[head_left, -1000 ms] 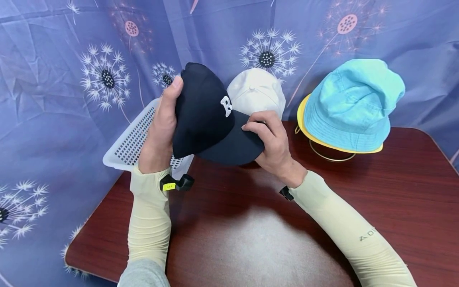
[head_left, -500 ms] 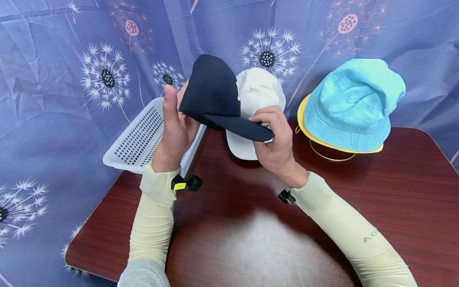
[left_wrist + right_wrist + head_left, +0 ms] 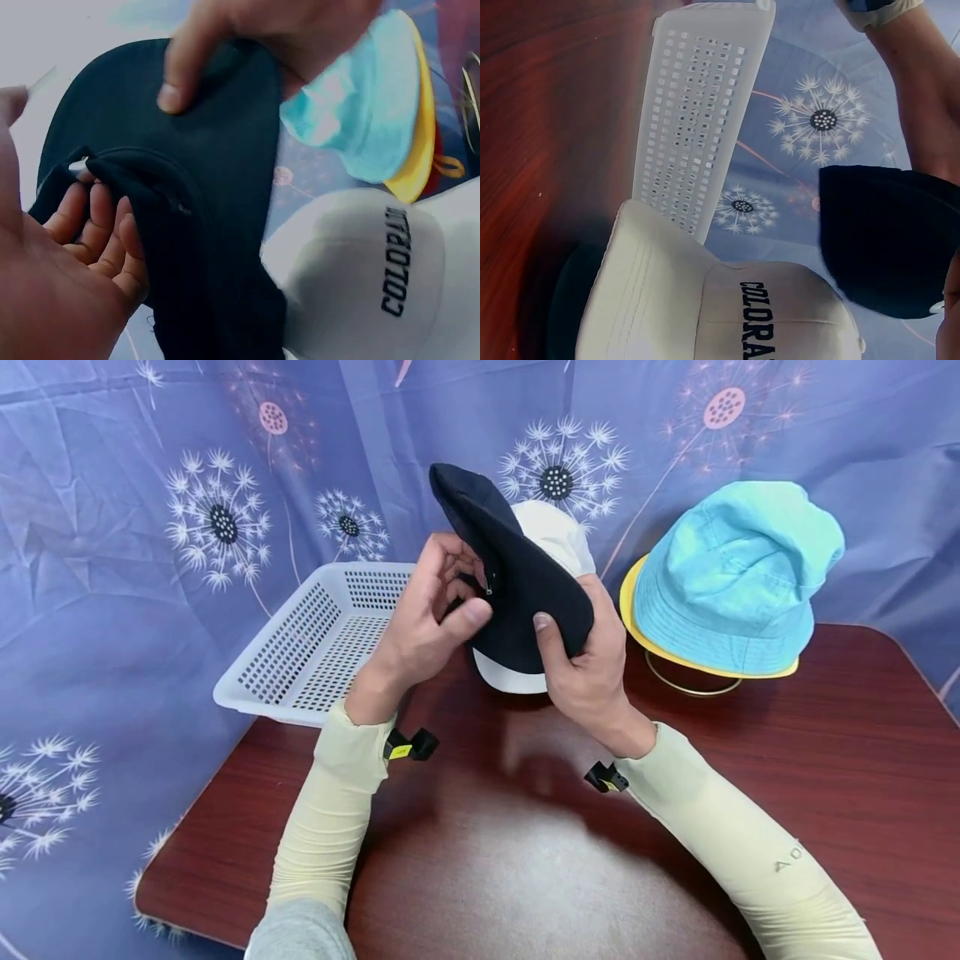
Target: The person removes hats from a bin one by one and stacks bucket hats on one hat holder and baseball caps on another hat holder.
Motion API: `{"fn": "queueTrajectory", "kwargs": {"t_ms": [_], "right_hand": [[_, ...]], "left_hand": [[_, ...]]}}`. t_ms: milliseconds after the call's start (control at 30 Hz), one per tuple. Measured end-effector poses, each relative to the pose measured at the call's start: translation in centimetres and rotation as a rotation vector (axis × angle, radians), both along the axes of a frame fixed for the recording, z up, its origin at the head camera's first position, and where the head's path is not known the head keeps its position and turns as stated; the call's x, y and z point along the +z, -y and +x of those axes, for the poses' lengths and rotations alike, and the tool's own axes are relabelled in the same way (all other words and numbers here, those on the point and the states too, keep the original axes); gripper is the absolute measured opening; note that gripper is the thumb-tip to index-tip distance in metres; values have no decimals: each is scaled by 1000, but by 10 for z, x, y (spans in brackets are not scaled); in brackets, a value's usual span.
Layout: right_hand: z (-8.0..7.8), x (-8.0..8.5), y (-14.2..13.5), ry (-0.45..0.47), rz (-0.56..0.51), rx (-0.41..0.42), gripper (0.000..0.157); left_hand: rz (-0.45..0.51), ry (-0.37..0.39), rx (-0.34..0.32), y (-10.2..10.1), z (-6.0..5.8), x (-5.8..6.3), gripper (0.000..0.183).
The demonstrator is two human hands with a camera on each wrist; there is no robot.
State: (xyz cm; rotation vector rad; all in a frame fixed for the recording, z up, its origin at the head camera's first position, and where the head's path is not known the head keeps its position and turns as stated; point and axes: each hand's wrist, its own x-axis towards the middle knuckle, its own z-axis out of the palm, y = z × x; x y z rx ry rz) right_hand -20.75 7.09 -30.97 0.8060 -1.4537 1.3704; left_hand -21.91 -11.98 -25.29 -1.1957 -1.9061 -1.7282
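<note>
A black baseball cap [image 3: 525, 627] is held up above the table, its underside turned towards the head camera. My right hand [image 3: 588, 668] grips the brim, thumb on the underside. At the cap's opening, my left hand [image 3: 416, 631] has its fingers curled over the sweatband, next to a small metal piece seen in the left wrist view; its thumb stands apart from the band there. Behind the black cap is a white baseball cap [image 3: 555, 531] with dark "COLORA…" lettering, partly hidden in the head view.
A white perforated plastic basket [image 3: 240, 693] stands at the table's back left. To the right, a light blue bucket hat [image 3: 738, 577] sits over a yellow hat [image 3: 633, 610] on a wire stand [image 3: 693, 691]. Behind the dark red wooden table [image 3: 525, 860] hangs a purple-blue dandelion-print cloth [image 3: 465, 410].
The cap has turned over from showing its crown and white letter to showing its underside. My left hand has moved right, from the crown to the cap's opening; the right keeps the brim.
</note>
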Motion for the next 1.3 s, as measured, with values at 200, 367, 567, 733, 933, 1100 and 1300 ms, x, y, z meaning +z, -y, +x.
{"fn": "queueTrajectory", "kwargs": {"t_ms": [200,367,567,733,933,1100,1300], "right_hand": [[2,-1,-7,48,-12,26,32],[4,-1,-11,72,-27,29,43],[4,-1,-14,89,-27,42,43],[5,-2,-16,106,-44,45,46],[8,2,-17,91,-66,58,45],[9,7,-19,62,-84,62,44],[9,9,-22,54,-100,35,44]], "left_hand": [[-186,-142,121,-6,-4,-9,55],[-245,-154,181,-9,-6,-12,32],[-242,-99,158,-9,-7,-14,34],[-239,-121,155,-10,-7,-14,33],[-204,-151,136,-11,-7,-12,22],[-205,-167,177,-8,-4,-10,21],[-189,-198,220,-4,-5,-7,19]]}}
